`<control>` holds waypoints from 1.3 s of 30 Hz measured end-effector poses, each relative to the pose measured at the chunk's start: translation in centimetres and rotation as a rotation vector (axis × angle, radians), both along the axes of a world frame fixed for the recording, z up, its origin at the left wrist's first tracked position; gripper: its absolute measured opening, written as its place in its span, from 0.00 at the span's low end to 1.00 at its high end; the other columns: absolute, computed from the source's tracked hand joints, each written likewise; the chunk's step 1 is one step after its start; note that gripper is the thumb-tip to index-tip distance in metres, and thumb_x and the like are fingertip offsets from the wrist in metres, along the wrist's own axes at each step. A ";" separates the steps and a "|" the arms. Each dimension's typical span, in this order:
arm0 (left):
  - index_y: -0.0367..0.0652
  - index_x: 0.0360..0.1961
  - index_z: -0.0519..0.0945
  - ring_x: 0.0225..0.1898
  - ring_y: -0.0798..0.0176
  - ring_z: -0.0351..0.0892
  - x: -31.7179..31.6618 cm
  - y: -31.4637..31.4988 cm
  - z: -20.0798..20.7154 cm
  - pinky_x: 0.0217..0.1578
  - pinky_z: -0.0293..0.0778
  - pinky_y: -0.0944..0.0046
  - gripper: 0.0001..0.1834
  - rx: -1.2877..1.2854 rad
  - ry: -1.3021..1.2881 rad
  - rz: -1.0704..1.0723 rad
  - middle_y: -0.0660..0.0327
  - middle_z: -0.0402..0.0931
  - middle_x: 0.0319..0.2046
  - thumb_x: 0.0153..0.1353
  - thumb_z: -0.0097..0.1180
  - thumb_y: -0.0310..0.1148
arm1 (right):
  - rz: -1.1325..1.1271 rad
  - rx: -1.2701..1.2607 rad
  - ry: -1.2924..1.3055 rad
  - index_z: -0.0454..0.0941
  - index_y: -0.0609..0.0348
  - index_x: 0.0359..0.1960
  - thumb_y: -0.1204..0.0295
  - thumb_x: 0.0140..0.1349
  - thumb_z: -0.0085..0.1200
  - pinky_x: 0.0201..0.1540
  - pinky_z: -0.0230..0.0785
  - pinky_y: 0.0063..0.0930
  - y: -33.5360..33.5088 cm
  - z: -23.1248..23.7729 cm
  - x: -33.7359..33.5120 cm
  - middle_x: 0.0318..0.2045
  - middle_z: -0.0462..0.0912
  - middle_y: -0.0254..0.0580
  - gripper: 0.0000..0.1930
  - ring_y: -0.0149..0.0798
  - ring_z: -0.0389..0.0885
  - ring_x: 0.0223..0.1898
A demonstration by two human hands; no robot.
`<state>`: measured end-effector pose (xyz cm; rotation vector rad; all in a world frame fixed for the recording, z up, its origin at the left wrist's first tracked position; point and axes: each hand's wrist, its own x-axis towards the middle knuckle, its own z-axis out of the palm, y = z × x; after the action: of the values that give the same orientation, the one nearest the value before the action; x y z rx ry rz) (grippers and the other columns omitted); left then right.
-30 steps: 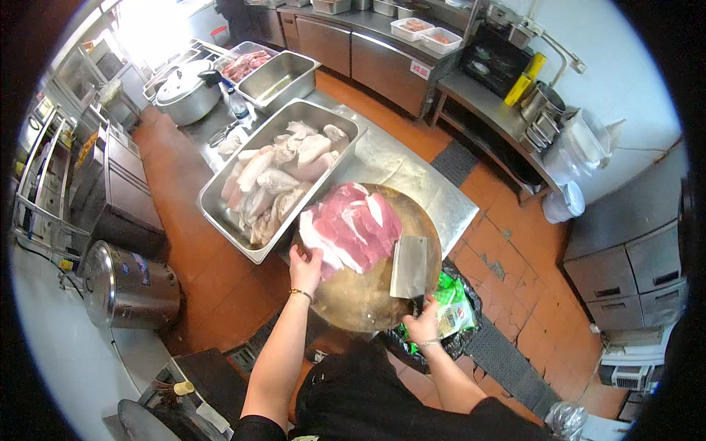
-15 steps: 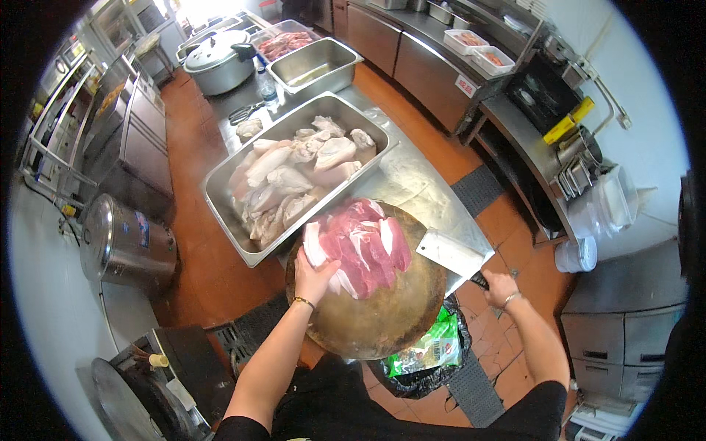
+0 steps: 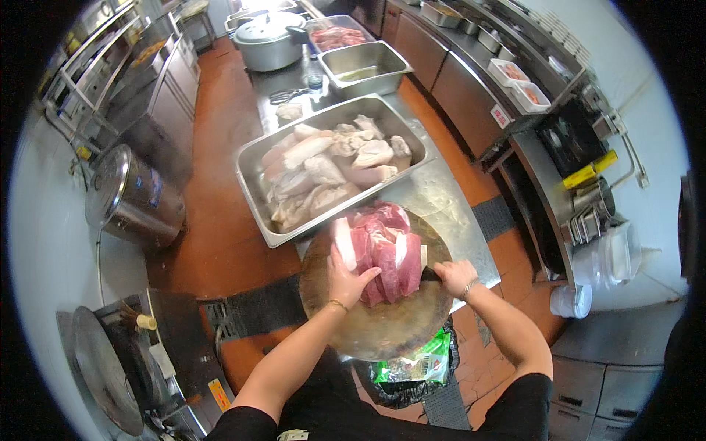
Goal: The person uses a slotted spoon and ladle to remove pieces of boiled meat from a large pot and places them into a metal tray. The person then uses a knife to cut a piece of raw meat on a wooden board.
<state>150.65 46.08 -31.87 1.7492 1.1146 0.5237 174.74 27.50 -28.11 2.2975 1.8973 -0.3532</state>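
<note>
A pile of sliced raw red meat with pale fat strips lies on the round wooden chopping block. My left hand grips the near left side of the pile, thumb across the front and fingers along the fat edge. In my right hand, closed round its dark handle, is the cleaver. The handle sits low at the pile's right side; most of the blade is hidden by the meat. Just beyond the block, a deep steel pan holds several large pale pieces of meat.
Farther along the steel table stand another steel pan, a pressure cooker, a bottle and scissors. Below the block's near edge is a black bag with green packaging. A steel pot stands left.
My right hand has brought the cleaver left from the block's right edge to the meat. My left hand presses the slices, now bunched closer together. The whole view has shifted.
</note>
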 end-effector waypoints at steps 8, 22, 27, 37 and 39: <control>0.30 0.66 0.60 0.60 0.40 0.65 -2.9 -2.9 3.0 0.61 0.63 0.48 0.53 0.271 -0.097 -0.101 0.41 0.64 0.58 0.46 0.74 0.50 | -0.086 0.121 -0.010 0.71 0.52 0.28 0.70 0.51 0.54 0.27 0.73 0.45 -4.8 4.3 -6.3 0.22 0.79 0.40 0.05 0.49 0.81 0.26; 0.38 0.65 0.67 0.55 0.41 0.69 -14.2 0.2 13.2 0.57 0.66 0.47 0.42 0.434 -0.231 -0.078 0.45 0.70 0.54 0.52 0.69 0.44 | -0.092 0.202 -0.074 0.73 0.53 0.26 0.70 0.51 0.56 0.28 0.72 0.46 -1.4 17.8 -19.3 0.23 0.80 0.44 0.05 0.52 0.81 0.27; 0.37 0.63 0.68 0.55 0.40 0.69 -30.0 5.5 17.2 0.58 0.65 0.46 0.41 0.382 -0.135 0.154 0.44 0.70 0.53 0.52 0.68 0.46 | 0.159 0.245 -0.073 0.78 0.50 0.28 0.74 0.43 0.61 0.29 0.74 0.47 9.1 20.3 -31.0 0.23 0.81 0.46 0.08 0.55 0.82 0.26; 0.41 0.57 0.72 0.49 0.39 0.74 -72.1 14.5 18.6 0.54 0.71 0.46 0.34 0.541 0.304 0.731 0.43 0.74 0.47 0.51 0.67 0.45 | 0.740 0.102 0.112 0.80 0.48 0.44 0.68 0.48 0.60 0.45 0.78 0.48 34.5 19.7 -67.6 0.32 0.85 0.51 0.17 0.56 0.84 0.39; 0.42 0.60 0.71 0.51 0.40 0.74 -78.6 16.0 16.6 0.55 0.72 0.47 0.35 0.400 0.395 0.776 0.41 0.75 0.49 0.53 0.65 0.45 | 0.804 0.029 0.083 0.81 0.48 0.42 0.67 0.54 0.57 0.45 0.78 0.47 37.7 19.4 -74.6 0.34 0.85 0.51 0.12 0.54 0.85 0.40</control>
<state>72.08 62.08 -15.25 1.7496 2.1113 0.9385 100.18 65.18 -8.74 1.3553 2.6508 -0.3069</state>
